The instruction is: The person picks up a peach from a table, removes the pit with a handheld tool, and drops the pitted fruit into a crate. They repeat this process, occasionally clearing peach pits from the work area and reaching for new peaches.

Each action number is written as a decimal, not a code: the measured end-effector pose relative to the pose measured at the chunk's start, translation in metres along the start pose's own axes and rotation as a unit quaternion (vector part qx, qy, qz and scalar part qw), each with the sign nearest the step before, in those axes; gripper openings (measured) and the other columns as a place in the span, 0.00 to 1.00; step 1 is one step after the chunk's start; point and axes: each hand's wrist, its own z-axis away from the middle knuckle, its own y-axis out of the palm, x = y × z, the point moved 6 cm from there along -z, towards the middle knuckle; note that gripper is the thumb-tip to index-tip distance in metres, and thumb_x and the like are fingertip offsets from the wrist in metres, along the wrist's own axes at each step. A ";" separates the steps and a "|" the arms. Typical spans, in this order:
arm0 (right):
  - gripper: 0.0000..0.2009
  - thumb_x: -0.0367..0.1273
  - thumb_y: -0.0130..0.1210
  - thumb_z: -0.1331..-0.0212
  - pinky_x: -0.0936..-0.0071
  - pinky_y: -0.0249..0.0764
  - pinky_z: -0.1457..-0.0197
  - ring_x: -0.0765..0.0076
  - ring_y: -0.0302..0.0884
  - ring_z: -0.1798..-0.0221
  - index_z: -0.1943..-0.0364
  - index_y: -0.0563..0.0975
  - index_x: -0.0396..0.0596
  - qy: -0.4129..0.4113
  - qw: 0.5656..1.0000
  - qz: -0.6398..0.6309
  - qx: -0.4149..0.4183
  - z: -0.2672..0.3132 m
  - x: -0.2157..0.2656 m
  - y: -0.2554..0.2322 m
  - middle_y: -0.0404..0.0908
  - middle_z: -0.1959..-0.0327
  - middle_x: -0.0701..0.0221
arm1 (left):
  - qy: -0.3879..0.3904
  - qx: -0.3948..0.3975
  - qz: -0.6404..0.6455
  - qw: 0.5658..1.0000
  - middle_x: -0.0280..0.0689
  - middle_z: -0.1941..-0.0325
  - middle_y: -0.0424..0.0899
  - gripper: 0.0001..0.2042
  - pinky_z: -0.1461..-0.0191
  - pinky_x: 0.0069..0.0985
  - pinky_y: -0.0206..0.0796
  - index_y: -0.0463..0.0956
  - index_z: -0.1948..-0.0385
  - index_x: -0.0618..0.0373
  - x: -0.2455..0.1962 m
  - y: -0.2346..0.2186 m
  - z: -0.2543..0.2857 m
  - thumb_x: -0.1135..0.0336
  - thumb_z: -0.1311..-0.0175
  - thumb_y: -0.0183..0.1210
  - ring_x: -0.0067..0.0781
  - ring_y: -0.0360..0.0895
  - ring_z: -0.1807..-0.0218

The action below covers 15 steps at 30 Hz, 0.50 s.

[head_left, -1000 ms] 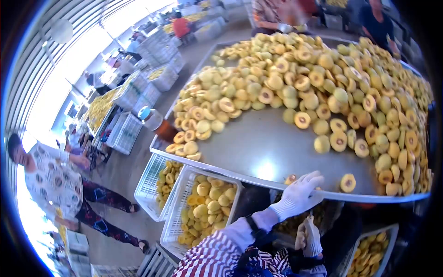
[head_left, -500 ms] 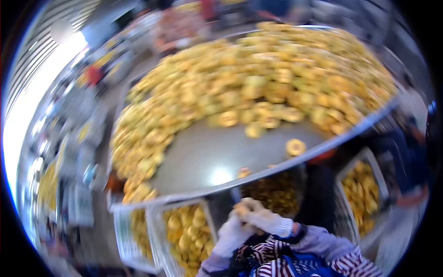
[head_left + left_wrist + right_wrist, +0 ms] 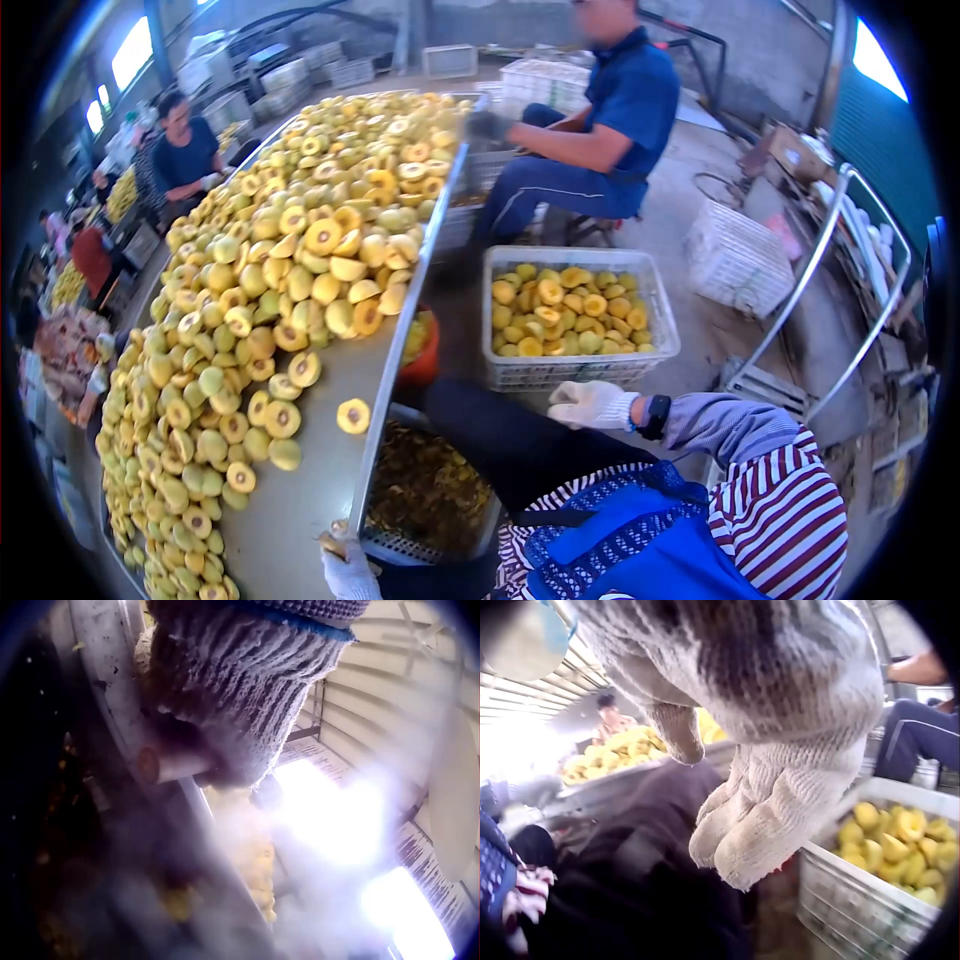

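Note:
My gloved left hand (image 3: 350, 572) is at the near edge of the metal table (image 3: 290, 490). It grips a round wooden handle (image 3: 166, 766), whose end juts out below the glove in the left wrist view; the rest of that piece is hidden. My gloved right hand (image 3: 592, 405) hangs over my thigh, in front of a white crate (image 3: 575, 374) of halved yellow peaches. Its fingers (image 3: 757, 851) are loosely bent, the thumb stands apart, and nothing shows between them. A heap of halved peaches (image 3: 325, 235) covers much of the table, with one half (image 3: 353, 416) lying alone by the edge.
Below the table edge stands a container (image 3: 405, 548) of dark scraps, with an orange bucket (image 3: 420, 355) behind it. A person in blue (image 3: 630, 90) sits beyond the crate. A metal frame (image 3: 845, 300) and an overturned white basket (image 3: 740, 255) are at the right.
My view has swung right. My left hand, first flat at the table edge, met the right hand, then returned there holding the handle. My right hand has moved out to the right.

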 end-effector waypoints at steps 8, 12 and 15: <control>0.33 0.53 0.47 0.41 0.57 0.68 0.36 0.45 0.73 0.38 0.42 0.73 0.38 0.251 0.943 0.216 0.001 0.088 -0.212 -0.009 0.76 0.41 0.48 | -0.057 0.008 -0.025 0.998 0.51 0.55 0.85 0.24 0.52 0.41 0.73 0.78 0.47 0.60 -0.064 -0.038 0.035 0.51 0.37 0.60 0.51 0.83 0.61; 0.36 0.55 0.49 0.44 0.57 0.69 0.37 0.44 0.75 0.39 0.43 0.73 0.35 0.341 0.927 0.156 -0.027 0.139 -0.296 0.020 0.78 0.44 0.47 | -0.044 -0.055 -0.029 0.997 0.51 0.51 0.84 0.26 0.49 0.39 0.73 0.75 0.43 0.60 -0.081 -0.044 0.047 0.51 0.38 0.62 0.48 0.83 0.55; 0.35 0.52 0.52 0.46 0.60 0.67 0.33 0.47 0.72 0.35 0.39 0.72 0.39 0.428 0.898 0.084 -0.048 0.171 -0.324 0.038 0.74 0.38 0.50 | 0.018 -0.104 -0.088 0.991 0.50 0.54 0.84 0.26 0.55 0.38 0.74 0.75 0.44 0.60 -0.067 -0.038 0.046 0.52 0.38 0.62 0.45 0.83 0.59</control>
